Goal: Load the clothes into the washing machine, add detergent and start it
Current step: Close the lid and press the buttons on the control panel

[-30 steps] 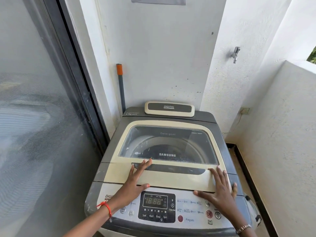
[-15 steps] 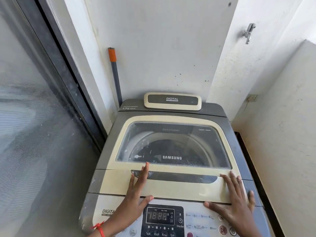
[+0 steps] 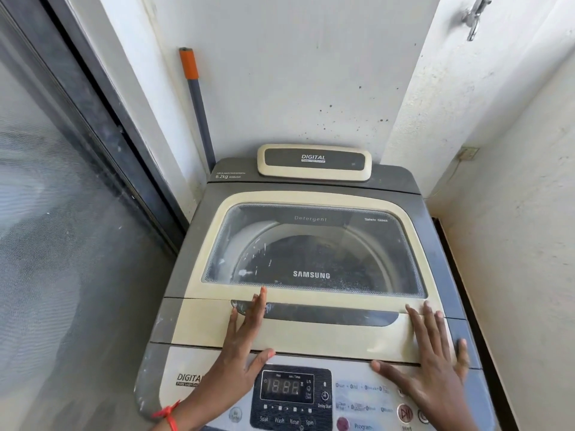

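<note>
lid down, both hands flat on it: step unclear between loading and start

samsung top-load washing machine [image 3: 435, 244] fills the view centre. its folding lid [image 3: 326, 337] is closed. left hand [image 3: 245, 346] lies flat at the lid's 7 o'clock, fingers straight, tips over the dark handle recess [image 3: 336, 315]. right hand [image 3: 435, 356] lies flat at the lid's 5 o'clock, fingers spread. neither grasps anything.

through the glass window [image 3: 311, 241] the drum looks dark; cannot tell if that is clothes. no detergent or loose laundry in view. display [image 3: 286, 385] at 6 o'clock is lit.

judgement: hands either seat the lid or ready a lift. if loaded and dosed, next move is a right fingertip on the start/pause button [image 3: 405, 413] at 5 o'clock. if not, hook fingers into the recess and fold the lid up.
</note>
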Action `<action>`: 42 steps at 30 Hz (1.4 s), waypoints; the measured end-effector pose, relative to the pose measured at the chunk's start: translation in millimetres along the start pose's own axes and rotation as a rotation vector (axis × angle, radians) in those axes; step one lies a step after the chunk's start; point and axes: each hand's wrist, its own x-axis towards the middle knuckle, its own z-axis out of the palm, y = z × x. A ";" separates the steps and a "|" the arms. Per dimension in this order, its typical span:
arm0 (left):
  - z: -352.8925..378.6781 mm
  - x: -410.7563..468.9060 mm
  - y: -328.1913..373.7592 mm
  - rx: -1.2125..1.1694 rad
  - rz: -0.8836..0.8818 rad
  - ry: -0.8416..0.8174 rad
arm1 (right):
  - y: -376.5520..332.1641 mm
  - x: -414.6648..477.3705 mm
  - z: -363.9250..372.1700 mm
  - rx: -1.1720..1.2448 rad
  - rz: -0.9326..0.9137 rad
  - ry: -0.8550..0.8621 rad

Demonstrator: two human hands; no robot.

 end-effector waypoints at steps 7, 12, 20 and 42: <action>0.1 0.8 6.0 -0.006 -0.005 0.009 | 4.5 -0.1 4.4 -0.036 0.001 -0.008; 5.9 1.3 -3.3 -0.012 0.018 0.064 | 5.9 0.0 7.2 -0.056 -0.011 0.020; 8.4 1.5 -3.7 -0.020 0.028 0.098 | 9.1 0.4 10.7 -0.093 -0.016 0.005; 16.5 2.3 -3.1 0.068 -0.001 0.131 | 9.8 1.3 16.6 -0.180 -0.077 0.075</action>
